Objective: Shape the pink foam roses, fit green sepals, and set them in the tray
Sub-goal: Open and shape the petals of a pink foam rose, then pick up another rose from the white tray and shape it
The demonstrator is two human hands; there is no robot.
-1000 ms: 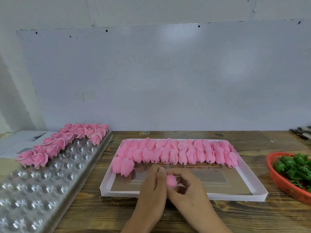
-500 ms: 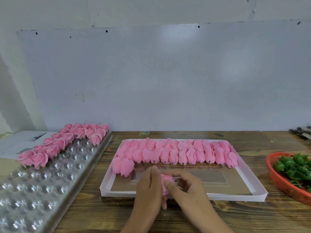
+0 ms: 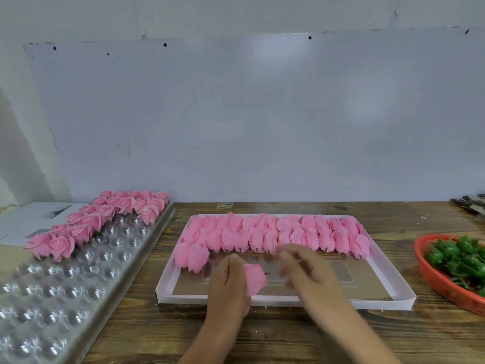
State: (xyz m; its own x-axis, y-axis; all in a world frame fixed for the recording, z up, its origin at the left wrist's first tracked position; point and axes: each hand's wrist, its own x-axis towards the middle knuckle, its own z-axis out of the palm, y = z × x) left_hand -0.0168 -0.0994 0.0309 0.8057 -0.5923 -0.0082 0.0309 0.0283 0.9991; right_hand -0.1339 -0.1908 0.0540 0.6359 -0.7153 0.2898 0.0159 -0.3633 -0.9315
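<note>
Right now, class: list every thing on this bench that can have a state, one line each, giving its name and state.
left hand: gripping one pink foam rose
right hand: blurred, holding nothing visible
white tray: part-filled with closed pink buds
dimpled tray: finished opened roses at far end
red basket: holding green sepals

Blurred right hand, cropped edges

The right hand (image 3: 307, 269) is smeared by motion, so its finger pose cannot be read. The left hand (image 3: 231, 285) hides part of the pink rose (image 3: 254, 281) it holds. The red basket (image 3: 443, 287) and the clear bubble tray (image 3: 78, 290) are cut by the frame edges.
</note>
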